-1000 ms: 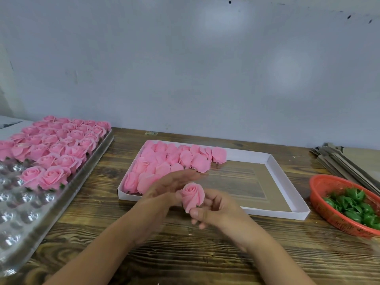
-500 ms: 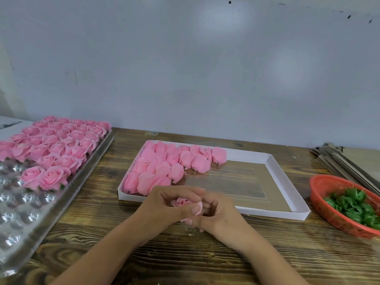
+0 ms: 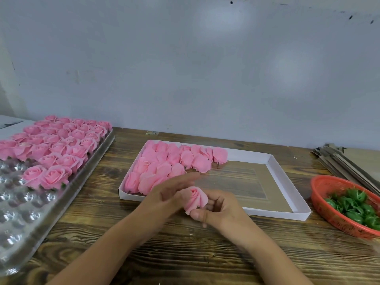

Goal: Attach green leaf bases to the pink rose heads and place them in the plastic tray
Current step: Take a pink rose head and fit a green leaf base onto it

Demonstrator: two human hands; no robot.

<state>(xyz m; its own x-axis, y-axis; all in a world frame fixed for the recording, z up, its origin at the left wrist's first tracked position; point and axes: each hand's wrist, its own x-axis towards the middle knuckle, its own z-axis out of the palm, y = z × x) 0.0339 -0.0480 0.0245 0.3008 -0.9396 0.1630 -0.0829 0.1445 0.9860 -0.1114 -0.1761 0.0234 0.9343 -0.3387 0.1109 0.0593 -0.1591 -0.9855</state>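
Since half a second earlier the left hand (image 3: 164, 197) had uncurled off the rose head (image 3: 195, 199), fingers straight beside it. The right hand (image 3: 218, 209) pinched it from below. Beyond both lay the white box (image 3: 287, 182); left, the plastic tray (image 3: 30, 219); right, the leaf bases (image 3: 353, 206).
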